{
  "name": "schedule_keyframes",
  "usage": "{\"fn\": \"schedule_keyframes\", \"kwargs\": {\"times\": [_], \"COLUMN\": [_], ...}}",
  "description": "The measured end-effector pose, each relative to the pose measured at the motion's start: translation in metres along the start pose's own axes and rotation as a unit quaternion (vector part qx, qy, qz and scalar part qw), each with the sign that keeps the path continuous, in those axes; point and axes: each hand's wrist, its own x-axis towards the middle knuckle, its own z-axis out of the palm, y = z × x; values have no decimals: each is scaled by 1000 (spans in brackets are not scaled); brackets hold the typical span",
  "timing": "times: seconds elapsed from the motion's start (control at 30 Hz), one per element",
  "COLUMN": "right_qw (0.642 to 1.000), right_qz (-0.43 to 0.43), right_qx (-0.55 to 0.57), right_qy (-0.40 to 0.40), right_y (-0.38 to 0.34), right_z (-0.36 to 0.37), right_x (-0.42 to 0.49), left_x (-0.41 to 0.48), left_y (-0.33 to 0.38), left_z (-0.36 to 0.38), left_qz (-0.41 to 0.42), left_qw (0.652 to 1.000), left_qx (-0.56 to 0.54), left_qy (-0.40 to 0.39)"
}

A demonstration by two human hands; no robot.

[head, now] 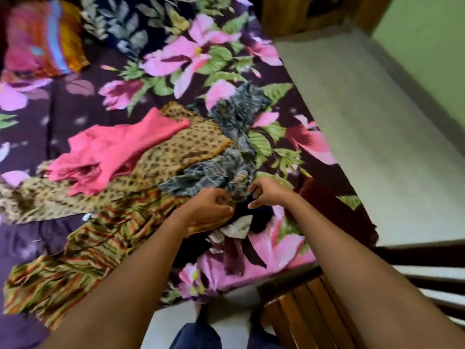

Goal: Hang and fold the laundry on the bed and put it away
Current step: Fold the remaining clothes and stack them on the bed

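A heap of laundry lies on the bed with the purple flowered sheet (75,107). It holds a pink garment (113,149), a leopard-print cloth (181,147), a grey-blue patterned cloth (234,137), a striped green-orange cloth (83,253) and a dark garment (259,215) with a white patch. My left hand (208,205) has its fingers curled at the lower edge of the grey-blue cloth, over the dark garment. My right hand (266,190) pinches the same edge just to the right.
A bright orange-pink folded cloth (42,36) and a dark leaf-print cloth (130,23) lie at the far end of the bed. A grey floor strip (377,137) runs along the right side. A wooden bed frame (309,313) stands at the lower right.
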Motion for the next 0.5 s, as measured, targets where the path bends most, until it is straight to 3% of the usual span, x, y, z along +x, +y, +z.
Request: {"fn": "schedule_keyframes", "kwargs": {"times": [0.2,0.5], "right_qw": [997,996], "right_qz": [-37,-44], "right_qx": [-45,-70], "right_qy": [-41,-40], "right_y": [-120,-201], "right_z": [45,93], "right_x": [35,58], "left_x": [-53,-85], "left_y": [-89,-162], "left_z": [-63,-106], "left_qz": [-47,-21], "left_qw": [997,995], "left_qx": [-14,-51], "left_qy": [53,83]}}
